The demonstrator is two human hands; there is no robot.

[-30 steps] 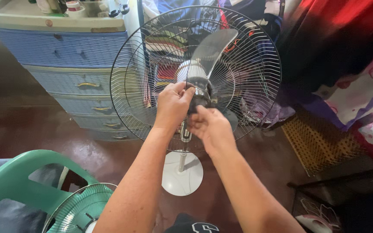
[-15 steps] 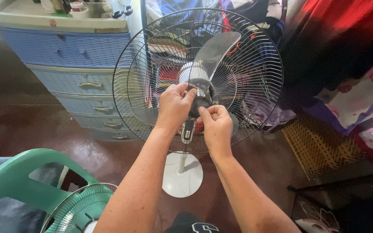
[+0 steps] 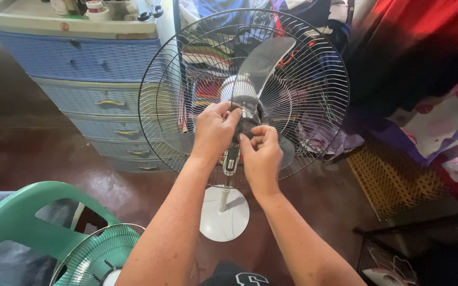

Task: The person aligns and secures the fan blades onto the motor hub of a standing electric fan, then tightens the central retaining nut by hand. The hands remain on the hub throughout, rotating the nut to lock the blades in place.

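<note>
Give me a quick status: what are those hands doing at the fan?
Left hand grips the blade hub. Right hand pinches the dark cap at the hub's front. Rear wire guard on; a green front grille lies off on the green chair.

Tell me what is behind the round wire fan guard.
Through the round wire fan guard show folded striped clothes and dark hanging garments. The grey translucent fan blade, left hand and right hand cover the motor and whatever lies behind the hub.
</note>
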